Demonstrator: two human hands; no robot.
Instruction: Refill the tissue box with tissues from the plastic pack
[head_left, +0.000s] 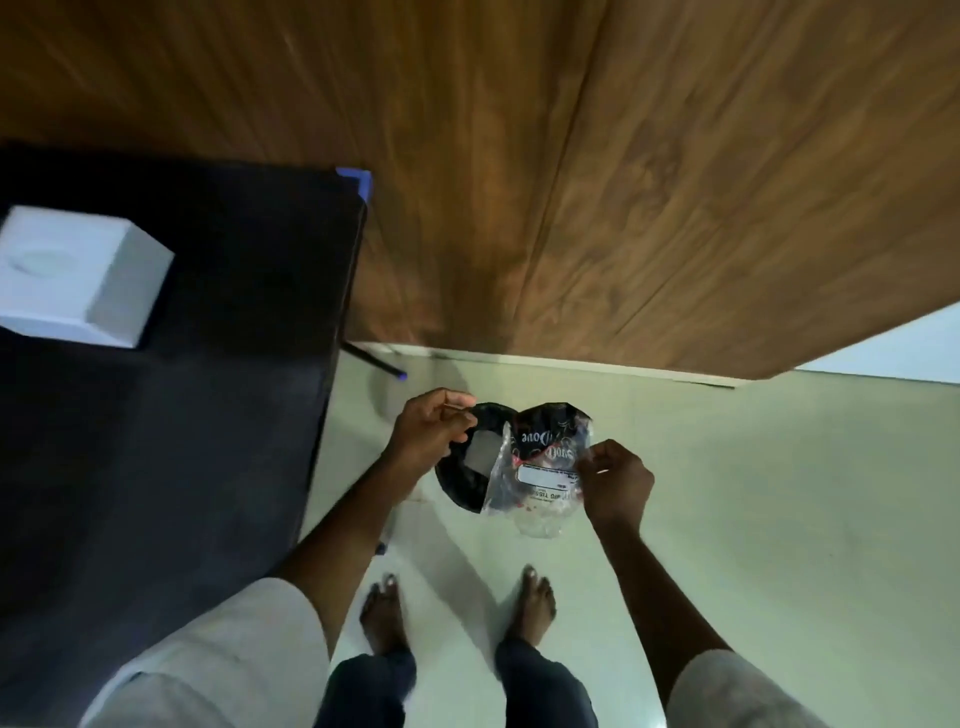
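Plastic pack (540, 470), crumpled, part clear film and part black print with a white label panel, held in the air over the pale floor (753, 493) between both hands, in front of the person's bare feet (384, 618). Left hand (434, 434) pinches the black upper-left edge of the pack, fingers closed on the film; right hand (615, 480) pinches the clear right edge beside the label, fingers likewise closed on it. The pack hangs spread between the two grips, its lower clear corner loose below the right hand. Whether tissues are inside cannot be told. Tissue box (78, 275), white, cube-like, with a round opening in its top face, stands on the dark-covered table (208, 415) toward that table's far left, well apart from the pack and from both hands. Table's right edge runs just left of the left forearm; its far right corner shows a blue fitting (358, 182) and a thin dark leg (371, 358) slanting to the floor. Wood-grain panelling (571, 182) closes the far side. Open floor lies to the right of the right hand and between the feet and the panelling
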